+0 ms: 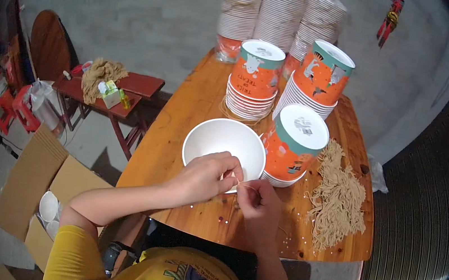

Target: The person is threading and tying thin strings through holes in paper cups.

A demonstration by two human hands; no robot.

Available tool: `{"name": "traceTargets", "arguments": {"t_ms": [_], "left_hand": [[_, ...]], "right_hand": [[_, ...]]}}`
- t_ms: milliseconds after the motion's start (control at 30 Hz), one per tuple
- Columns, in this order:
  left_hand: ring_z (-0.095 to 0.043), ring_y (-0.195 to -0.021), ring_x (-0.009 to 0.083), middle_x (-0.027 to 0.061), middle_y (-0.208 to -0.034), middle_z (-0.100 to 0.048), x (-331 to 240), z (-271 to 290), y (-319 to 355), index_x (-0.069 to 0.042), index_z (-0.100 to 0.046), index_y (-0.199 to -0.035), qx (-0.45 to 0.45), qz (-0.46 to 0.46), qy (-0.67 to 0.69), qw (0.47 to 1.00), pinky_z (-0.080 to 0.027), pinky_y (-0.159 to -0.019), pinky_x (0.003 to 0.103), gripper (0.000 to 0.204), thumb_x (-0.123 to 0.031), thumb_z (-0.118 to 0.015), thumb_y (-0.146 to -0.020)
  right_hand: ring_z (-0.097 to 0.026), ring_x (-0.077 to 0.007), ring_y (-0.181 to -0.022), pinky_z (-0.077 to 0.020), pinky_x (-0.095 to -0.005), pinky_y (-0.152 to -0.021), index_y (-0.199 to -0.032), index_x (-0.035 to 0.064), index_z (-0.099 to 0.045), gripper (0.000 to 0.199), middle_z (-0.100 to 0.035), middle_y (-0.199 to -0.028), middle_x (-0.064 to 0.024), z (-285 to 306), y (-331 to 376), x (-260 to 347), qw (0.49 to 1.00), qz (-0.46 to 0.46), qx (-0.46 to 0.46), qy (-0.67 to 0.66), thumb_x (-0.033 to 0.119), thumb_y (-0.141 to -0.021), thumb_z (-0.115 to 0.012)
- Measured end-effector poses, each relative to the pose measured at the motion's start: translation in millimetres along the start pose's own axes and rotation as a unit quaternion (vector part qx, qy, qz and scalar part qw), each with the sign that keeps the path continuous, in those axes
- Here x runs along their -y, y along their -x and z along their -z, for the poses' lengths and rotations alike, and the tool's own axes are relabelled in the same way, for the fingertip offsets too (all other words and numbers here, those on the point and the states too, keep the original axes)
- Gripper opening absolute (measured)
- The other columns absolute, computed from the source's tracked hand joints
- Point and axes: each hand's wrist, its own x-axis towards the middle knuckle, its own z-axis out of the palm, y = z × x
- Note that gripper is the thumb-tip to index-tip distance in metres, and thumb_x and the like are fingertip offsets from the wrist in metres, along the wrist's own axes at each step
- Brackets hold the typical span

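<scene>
In front of me on the wooden table an open paper bucket [204, 140] shows its white inside. My left hand [202, 177] reaches over its near edge, thumb and fingertips pinched together. Beside the rim my right hand [260, 204] is also closed in a pinch, its fingertips almost meeting the left ones. A thin tan string [242, 184] runs between the two pinches; where it attaches to the bucket is hidden by my fingers. A bundle of tan strings [337, 206] lies to the right of my right hand.
Upside-down stacks of orange and teal buckets [290, 154] stand just behind my hands, with plastic-wrapped stacks [278, 11] against the wall. White specks dot the table [171, 116]. Left are a red bench [146, 85] with tan strings and an open cardboard box [31, 182] holding white pieces.
</scene>
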Motion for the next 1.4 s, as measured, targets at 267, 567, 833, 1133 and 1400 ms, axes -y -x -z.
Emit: {"name": "traceTargets", "arguments": {"t_ms": [267, 567, 833, 1133, 1400], "left_hand": [[-0.058, -0.06, 0.019, 0.01, -0.071, -0.059, -5, -1, 1, -0.001, -0.057, -0.086, 0.026, 0.075, 0.068, 0.994, -0.047, -0.055, 0.032, 0.009, -0.009, -0.056, -0.087], [-0.056, -0.064, 0.0189, 0.0073, -0.073, -0.056, 2, -4, 1, -0.002, -0.058, -0.085, -0.011, -0.003, 0.08, 0.997, -0.047, -0.06, 0.031, 0.004, -0.005, -0.058, -0.083], [-0.06, -0.072, 0.0132, 0.0066, -0.075, -0.062, -7, 9, -2, -0.002, -0.063, -0.091, 0.065, 0.093, 0.029, 0.993, -0.05, -0.065, 0.028, 0.007, -0.007, -0.059, -0.087], [-0.055, -0.061, 0.0121, 0.0057, -0.066, -0.058, -1, 6, 0, -0.001, -0.061, -0.088, 0.062, 0.1, 0.109, 0.987, -0.047, -0.058, 0.028, 0.011, -0.011, -0.058, -0.087], [-0.052, -0.067, 0.0089, 0.0033, -0.072, -0.055, -4, 1, -1, -0.001, -0.057, -0.089, 0.049, 0.081, 0.137, 0.986, -0.046, -0.062, 0.026, 0.006, -0.006, -0.056, -0.087]], "right_hand": [[-0.039, -0.0015, -0.058, -0.0332, -0.0189, -0.051, -0.08, 0.0035, -0.058, 0.01, -0.046, -0.063, 0.0068, 1, -1, 9, 0.999, 0.019, 0.02, 0.021, 0.003, -0.081, -0.068], [-0.039, -0.0011, -0.058, -0.0327, -0.0185, -0.051, -0.081, 0.0022, -0.058, 0.008, -0.045, -0.063, 0.0068, 0, 0, 5, 0.999, -0.01, 0.023, -0.039, 0.002, -0.082, -0.066], [-0.04, -0.0018, -0.059, -0.0328, -0.0189, -0.052, -0.083, 0.0009, -0.059, 0.007, -0.047, -0.064, 0.0064, 3, -2, 4, 0.999, -0.009, 0.033, -0.026, 0.003, -0.082, -0.066], [-0.04, -0.0014, -0.059, -0.0326, -0.0184, -0.051, -0.083, 0.0011, -0.059, 0.008, -0.047, -0.064, 0.0074, 2, -2, 6, 0.999, 0.012, 0.03, -0.011, 0.004, -0.082, -0.067], [-0.037, 0.0003, -0.058, -0.0308, -0.017, -0.051, -0.083, 0.0021, -0.059, 0.007, -0.045, -0.064, 0.0084, 1, 0, 1, 0.999, 0.023, 0.023, -0.032, 0.003, -0.082, -0.066]]}}
